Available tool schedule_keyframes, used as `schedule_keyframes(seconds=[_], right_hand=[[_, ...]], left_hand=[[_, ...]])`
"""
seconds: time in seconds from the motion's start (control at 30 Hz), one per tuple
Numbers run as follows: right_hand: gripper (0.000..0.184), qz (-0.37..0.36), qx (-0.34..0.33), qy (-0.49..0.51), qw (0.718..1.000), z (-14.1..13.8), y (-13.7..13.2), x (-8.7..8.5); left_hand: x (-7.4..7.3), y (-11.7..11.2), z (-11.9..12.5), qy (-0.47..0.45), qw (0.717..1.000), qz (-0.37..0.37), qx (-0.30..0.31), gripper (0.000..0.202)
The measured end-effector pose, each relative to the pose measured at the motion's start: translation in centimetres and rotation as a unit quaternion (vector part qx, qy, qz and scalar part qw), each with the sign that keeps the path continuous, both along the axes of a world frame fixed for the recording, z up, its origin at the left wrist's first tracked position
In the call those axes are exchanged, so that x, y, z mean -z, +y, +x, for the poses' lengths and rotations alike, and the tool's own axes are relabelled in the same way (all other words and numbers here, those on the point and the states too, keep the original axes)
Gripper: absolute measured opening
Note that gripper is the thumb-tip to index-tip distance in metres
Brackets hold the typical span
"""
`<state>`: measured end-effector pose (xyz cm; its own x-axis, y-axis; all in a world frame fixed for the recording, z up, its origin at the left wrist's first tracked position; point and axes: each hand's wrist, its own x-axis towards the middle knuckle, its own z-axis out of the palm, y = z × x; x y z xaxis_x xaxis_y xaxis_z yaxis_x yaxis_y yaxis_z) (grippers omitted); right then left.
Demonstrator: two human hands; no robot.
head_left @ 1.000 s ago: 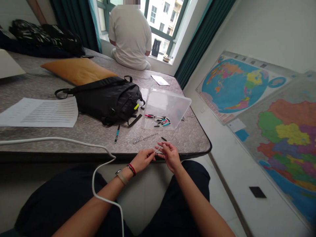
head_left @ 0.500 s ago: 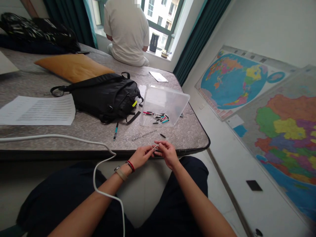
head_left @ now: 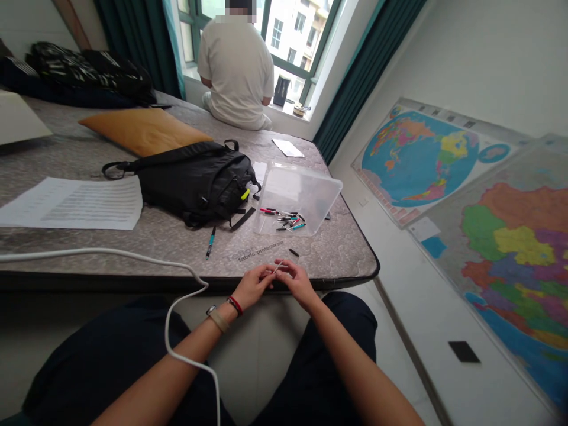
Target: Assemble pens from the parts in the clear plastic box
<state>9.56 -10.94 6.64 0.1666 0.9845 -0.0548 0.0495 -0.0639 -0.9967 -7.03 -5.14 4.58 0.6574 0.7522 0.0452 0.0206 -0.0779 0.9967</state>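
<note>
My left hand [head_left: 252, 286] and my right hand [head_left: 300, 284] meet at the bed's front edge, fingertips pinched together. Between them is a thin white rod [head_left: 278, 266], slim like a pen refill, slanting up to the right. Part of it is hidden by my fingers. Just beyond my right hand lies a short black pen part [head_left: 293, 252] on the mattress [head_left: 248, 269]. Farther back, a clear plastic box [head_left: 313, 204] rests tipped with its opening towards me, several pens and pen parts [head_left: 290, 220] inside. A teal-and-black pen [head_left: 210, 243] lies alone to the left.
A black backpack [head_left: 190, 186] lies left of the box, a yellow-brown envelope or cushion [head_left: 146, 127] behind it. Printed sheets [head_left: 75, 204] are at the left. A white cable [head_left: 171, 319] crosses my left forearm. One person [head_left: 237, 71] sits facing the window.
The view has tilted up slightly, so everything sits lower in the picture. My fingers have shifted a little around the rod, which now stands steeper. Both hands stay together.
</note>
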Motion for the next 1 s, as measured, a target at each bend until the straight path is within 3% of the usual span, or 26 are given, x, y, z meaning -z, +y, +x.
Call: schedule_keyframes(seconds=[0.1,0.17,0.3,0.4,0.53,0.63,0.7,0.77,0.83,1.0], right_hand=[[0.041,0.02,0.01,-0.048,0.999,2.4,1.9,0.0],[0.037,0.014,0.051,-0.133,0.99,4.5,3.7,0.1],[0.031,-0.081,0.065,-0.36,0.927,7.9,7.1,1.2],[0.031,-0.112,0.049,-0.381,0.916,8.4,8.5,2.2],[0.013,-0.122,0.056,-0.363,0.922,7.1,9.1,2.5],[0.019,-0.11,0.061,-0.261,0.957,5.1,8.9,0.8],[0.033,-0.069,0.065,-0.048,0.994,3.3,8.4,-1.2],[0.037,-0.026,0.066,0.092,0.993,1.5,7.9,-3.3],[0.037,-0.004,0.064,0.157,0.985,-0.1,7.5,-5.0],[0.04,0.015,0.048,0.187,0.981,-2.1,7.2,-6.5]], left_hand=[[0.2,0.3,0.0,-0.025,0.998,-0.041,-0.026,0.035],[0.1,0.5,-0.1,-0.045,0.996,-0.062,-0.04,0.037],[-0.5,0.9,-0.4,-0.096,0.99,-0.086,-0.056,0.038],[-0.7,1.4,-0.5,-0.11,0.985,-0.094,-0.089,0.04],[-0.2,2.2,-0.6,-0.117,0.977,-0.117,-0.134,0.034],[-0.1,2.9,-0.6,-0.129,0.967,-0.153,-0.158,0.034],[-0.3,3.2,-0.5,-0.136,0.961,-0.174,-0.166,0.035],[-0.7,3.4,-0.3,-0.142,0.959,-0.178,-0.168,0.036],[-1.0,3.4,-0.2,-0.149,0.959,-0.175,-0.165,0.036],[-1.1,3.0,-0.7,-0.153,0.958,-0.182,-0.163,0.036]])
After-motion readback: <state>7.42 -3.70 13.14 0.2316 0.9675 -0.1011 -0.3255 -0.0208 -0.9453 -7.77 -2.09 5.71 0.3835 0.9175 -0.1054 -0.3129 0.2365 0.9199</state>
